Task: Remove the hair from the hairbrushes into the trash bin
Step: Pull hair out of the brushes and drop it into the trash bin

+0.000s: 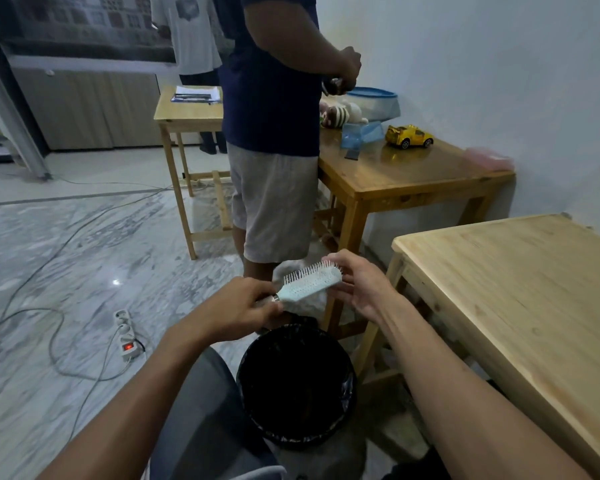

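Observation:
A pale blue hairbrush [310, 283] with white bristles is held level above the trash bin [253, 403], a round bin lined with a black bag on the floor between my arms. My left hand [238, 304] is closed around the brush's handle. My right hand [357, 284] touches the far tip of the brush head with its fingertips, the other fingers spread. No hair is clearly visible in the bristles.
A light wooden table [520, 289] stands close on my right. A person in a dark shirt and grey shorts [274, 133] stands just beyond the bin beside a darker table [413, 174] holding a yellow toy car and containers. A power strip [127, 332] and cables lie on the marble floor at left.

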